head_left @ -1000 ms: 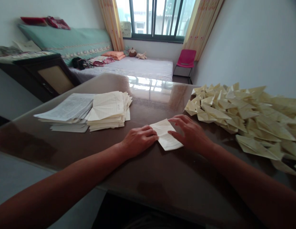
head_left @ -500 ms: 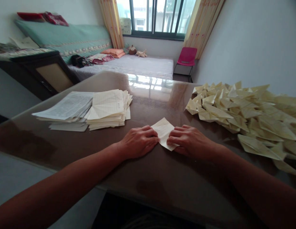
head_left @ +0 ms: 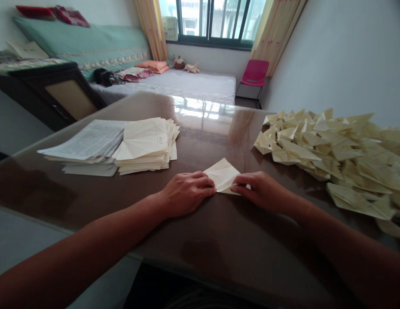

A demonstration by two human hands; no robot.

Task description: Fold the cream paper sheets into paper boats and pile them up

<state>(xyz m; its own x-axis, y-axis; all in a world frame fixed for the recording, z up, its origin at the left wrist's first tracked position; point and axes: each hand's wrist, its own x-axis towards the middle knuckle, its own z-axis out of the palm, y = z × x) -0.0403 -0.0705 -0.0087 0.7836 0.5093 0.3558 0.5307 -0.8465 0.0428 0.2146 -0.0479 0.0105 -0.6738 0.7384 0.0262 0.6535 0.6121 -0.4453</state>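
Note:
A small folded sheet of cream paper (head_left: 221,172) lies on the brown table between my two hands. My left hand (head_left: 188,191) rests on the tabletop, its curled fingertips pressing the paper's left corner. On the right side, my right hand (head_left: 259,189) pinches the paper's near right edge between thumb and fingers. A flap there appears slightly lifted. The undersides of both hands are hidden.
To the left lie a stack of creased cream sheets (head_left: 145,143) and a stack of printed paper (head_left: 85,139). Many folded paper pieces (head_left: 331,150) are heaped on the right. Beyond the glossy table (head_left: 200,141) are a bed (head_left: 200,83) and a pink chair (head_left: 255,73).
My right hand has gone from lying over the paper to pinching its near right edge, and the fold there looks changed. My left hand stays on the left corner. The view has shifted slightly.

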